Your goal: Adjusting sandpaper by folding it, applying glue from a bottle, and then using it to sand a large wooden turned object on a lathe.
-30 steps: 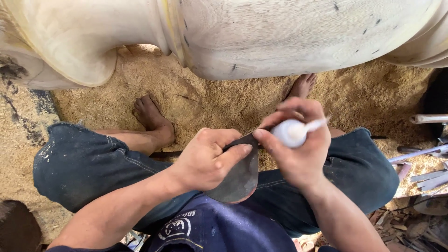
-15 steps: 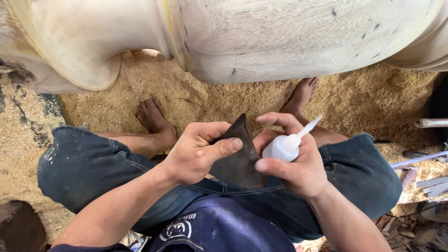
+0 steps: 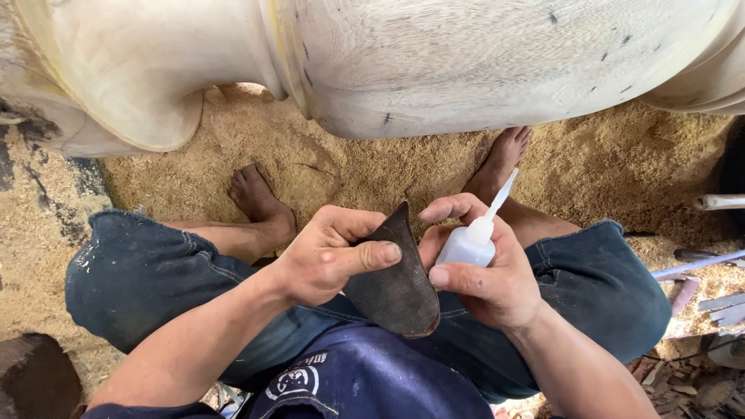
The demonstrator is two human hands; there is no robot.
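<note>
My left hand point(image 3: 330, 256) grips a dark, flat, pointed piece point(image 3: 396, 283) that looks like a leather or rubber offcut, thumb pressed across its face, tip pointing up. My right hand point(image 3: 489, 275) holds a small white squeeze bottle point(image 3: 469, 247) with a long thin nozzle aimed up and to the right, close beside the dark piece. Both hands hover above my lap, over blue denim shorts. My bare feet rest on the sawdust further out.
A large pale turned wooden column point(image 3: 466, 62) lies across the top of the view above a sawdust-covered floor point(image 3: 636, 163). Metal rods and scraps point(image 3: 710, 271) lie at the right. A dark block point(image 3: 35, 376) sits at bottom left.
The dark piece has been turned from hanging below my hands to standing point-up. The bottle's nozzle swung from pointing right to up-right, and both hands sit slightly lower.
</note>
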